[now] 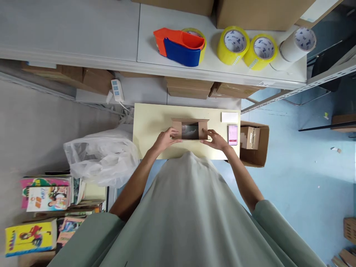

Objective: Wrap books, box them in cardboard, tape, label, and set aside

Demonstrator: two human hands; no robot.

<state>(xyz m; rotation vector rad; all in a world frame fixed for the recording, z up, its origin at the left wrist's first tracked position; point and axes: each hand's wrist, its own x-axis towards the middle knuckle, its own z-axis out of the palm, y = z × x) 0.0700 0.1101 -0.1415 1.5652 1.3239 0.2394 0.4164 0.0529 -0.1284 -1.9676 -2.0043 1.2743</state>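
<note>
A small brown cardboard box (203, 128) lies on the pale yellow tabletop with its flaps spread. Inside it, a greyish item (190, 131) shows in part, too small to make out. My left hand (166, 139) grips the box's left front corner, its fingers at the left flap. At the right front corner my right hand (216, 140) has its fingers on the right flap and its thumb along the front edge. A phone with a lit screen (233, 135) lies just right of my right hand, below a small white block (229, 117).
A grey shelf (105, 48) spans the back, bearing an orange and blue tape dispenser (180, 46) and yellow tape rolls (233, 44). An open carton (265, 148) stands right of the table (147, 122). White plastic bags (102, 155) and stacked magazines (48, 196) lie left.
</note>
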